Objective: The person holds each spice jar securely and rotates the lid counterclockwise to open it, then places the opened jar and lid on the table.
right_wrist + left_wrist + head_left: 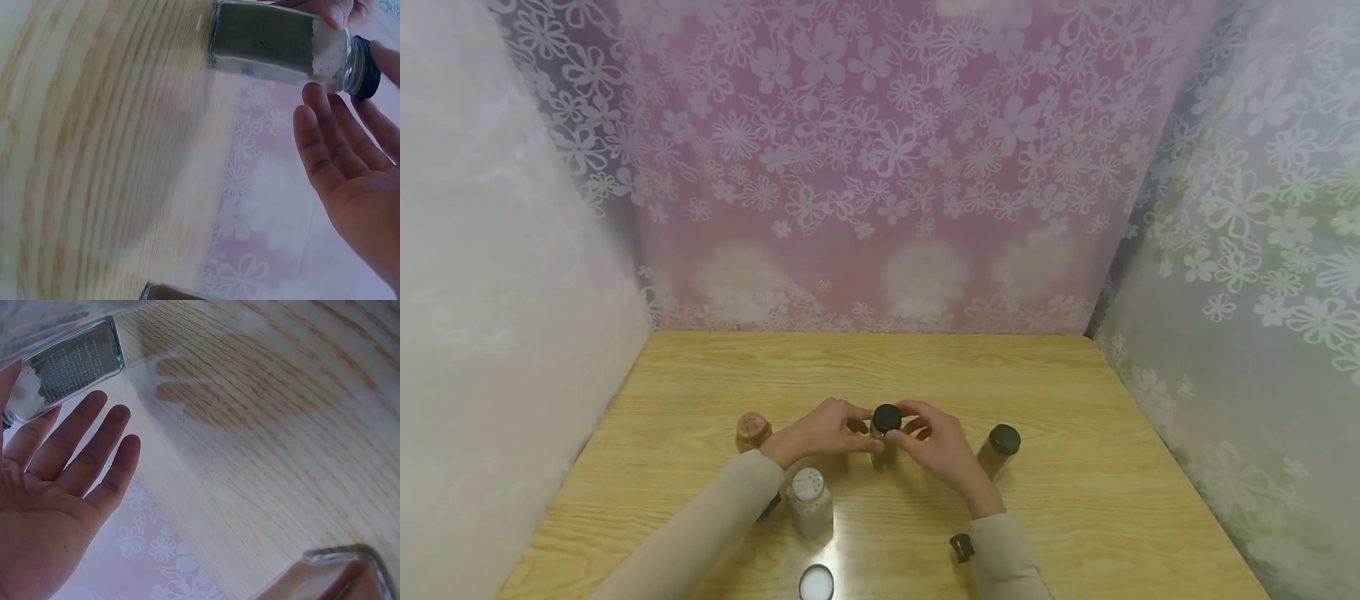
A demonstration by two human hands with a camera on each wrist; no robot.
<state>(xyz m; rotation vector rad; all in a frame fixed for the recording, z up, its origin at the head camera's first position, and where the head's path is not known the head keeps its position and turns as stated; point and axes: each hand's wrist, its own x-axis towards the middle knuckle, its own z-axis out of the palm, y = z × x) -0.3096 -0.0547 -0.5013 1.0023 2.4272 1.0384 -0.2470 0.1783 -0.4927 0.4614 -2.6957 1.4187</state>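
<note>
A glass spice jar (265, 40) with greyish-green powder stands between my two hands near the middle of the table. My left hand (827, 429) holds it from the left between thumb and forefinger, just under the neck. From the right, my right hand (936, 446) pinches the jar's black cap (887, 417) with thumb and forefinger. The other right fingers (337, 134) are spread loosely below the cap in the right wrist view. In the left wrist view, the remaining left fingers (94, 450) stand away from the jar.
Left of my hands stand a brownish-topped jar (752, 429) and a pale shaker jar (811, 508) with a perforated top. A black-capped jar (997, 450) is at the right. A small black cap (962, 547) lies by my right sleeve, and an upturned cap (816, 582) at the front.
</note>
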